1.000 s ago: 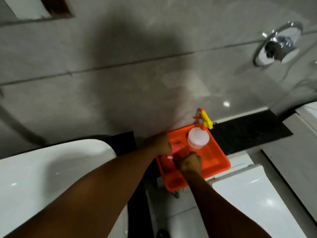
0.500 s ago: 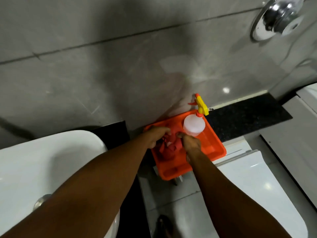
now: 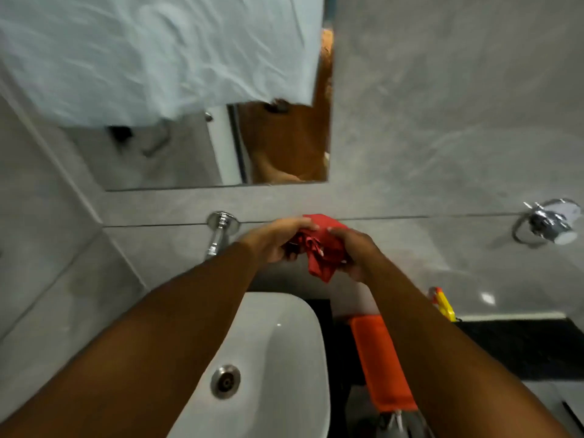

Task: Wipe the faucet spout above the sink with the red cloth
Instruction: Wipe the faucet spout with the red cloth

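Note:
A crumpled red cloth (image 3: 320, 248) hangs in the air between both hands, in front of the grey wall. My left hand (image 3: 273, 240) grips its left side and my right hand (image 3: 355, 251) grips its right side. The chrome faucet spout (image 3: 218, 237) comes out of the wall from a round flange, just left of my left hand, and slopes down behind my left forearm. The cloth is a short gap away from the spout. Below lies the white sink (image 3: 284, 358) with its metal drain (image 3: 225, 381).
An orange tray (image 3: 382, 365) stands right of the sink, mostly behind my right arm, with a yellow spray nozzle (image 3: 444, 306) beyond it. A mirror (image 3: 189, 153) hangs on the wall above, partly covered by a white sheet. A chrome fitting (image 3: 551, 224) sticks out at far right.
Both hands have lifted the red cloth out of the orange tray and carried it up and left, near the faucet. The view has swung left onto the sink and mirror.

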`<state>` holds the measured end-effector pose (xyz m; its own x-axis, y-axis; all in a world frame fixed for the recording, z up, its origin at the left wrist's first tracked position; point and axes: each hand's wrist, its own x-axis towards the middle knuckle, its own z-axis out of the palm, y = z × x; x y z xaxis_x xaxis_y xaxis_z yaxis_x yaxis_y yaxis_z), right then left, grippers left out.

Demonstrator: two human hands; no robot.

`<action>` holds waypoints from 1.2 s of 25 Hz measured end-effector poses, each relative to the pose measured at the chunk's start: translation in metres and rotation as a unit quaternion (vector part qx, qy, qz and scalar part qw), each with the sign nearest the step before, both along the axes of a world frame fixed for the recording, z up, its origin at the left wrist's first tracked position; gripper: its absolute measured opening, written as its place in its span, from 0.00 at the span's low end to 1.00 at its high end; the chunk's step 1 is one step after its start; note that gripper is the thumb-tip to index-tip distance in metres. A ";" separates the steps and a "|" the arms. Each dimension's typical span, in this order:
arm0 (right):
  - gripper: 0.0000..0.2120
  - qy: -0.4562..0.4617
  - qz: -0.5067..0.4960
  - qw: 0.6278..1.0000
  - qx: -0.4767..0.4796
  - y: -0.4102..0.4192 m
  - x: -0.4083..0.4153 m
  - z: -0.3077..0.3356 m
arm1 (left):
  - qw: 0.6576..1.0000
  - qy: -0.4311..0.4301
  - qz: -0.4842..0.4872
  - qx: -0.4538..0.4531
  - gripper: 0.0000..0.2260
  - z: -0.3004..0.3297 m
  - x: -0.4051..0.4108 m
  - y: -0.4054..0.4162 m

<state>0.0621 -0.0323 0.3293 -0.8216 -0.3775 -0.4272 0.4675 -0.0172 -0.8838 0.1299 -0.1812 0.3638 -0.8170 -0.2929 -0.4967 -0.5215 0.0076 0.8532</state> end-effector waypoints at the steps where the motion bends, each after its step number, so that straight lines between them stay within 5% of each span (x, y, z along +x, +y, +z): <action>1: 0.12 0.002 0.029 1.000 -0.008 -0.023 0.012 0.019 | 1.000 0.004 0.022 -0.019 0.11 0.018 0.019 -0.024; 5: 0.09 -0.009 0.086 0.995 -0.048 -0.098 0.051 0.053 | 0.991 -0.005 0.111 -0.077 0.11 0.052 0.082 -0.097; 11: 0.19 0.084 0.048 0.992 0.083 -0.171 0.083 0.035 | 0.958 -0.023 0.176 -0.224 0.21 0.036 0.124 -0.140; 12: 0.21 0.099 0.041 0.989 0.099 -0.176 0.084 0.030 | 0.936 -0.032 0.191 -0.293 0.29 0.031 0.124 -0.140; 14: 0.18 0.130 0.039 0.984 0.118 -0.178 0.084 0.025 | 0.830 -0.069 0.192 -0.520 0.36 0.027 0.118 -0.136; 16: 0.12 0.230 0.038 0.961 0.149 -0.170 0.087 0.027 | 0.744 -0.058 0.105 -0.657 0.27 0.030 0.112 -0.121; 18: 0.11 0.425 0.000 0.884 0.197 -0.152 0.085 0.031 | 0.766 -0.063 0.030 -0.640 0.18 0.026 0.103 -0.107; 21: 0.17 0.654 -0.081 0.692 0.294 -0.123 0.058 0.038 | 0.804 -0.047 0.024 -0.593 0.19 0.011 0.095 -0.094; 24: 0.26 0.752 -0.058 0.570 0.324 -0.109 0.023 0.038 | 0.788 -0.048 0.000 -0.613 0.13 0.010 0.084 -0.087; 27: 0.31 0.822 -0.079 0.459 0.327 -0.113 -0.014 0.022 | 0.818 -0.075 0.034 -0.570 0.11 0.014 0.063 -0.094; 30: 0.33 0.846 -0.132 0.403 0.322 -0.125 -0.036 0.009 | 0.906 -0.016 0.124 -0.404 0.14 0.003 0.064 -0.116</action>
<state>0.0262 -0.1572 0.3380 -0.1174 -0.4403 0.8901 -0.7584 0.6184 0.2059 0.1937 -0.2974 0.3670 -0.6656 -0.7438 -0.0615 -0.6171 0.5022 0.6058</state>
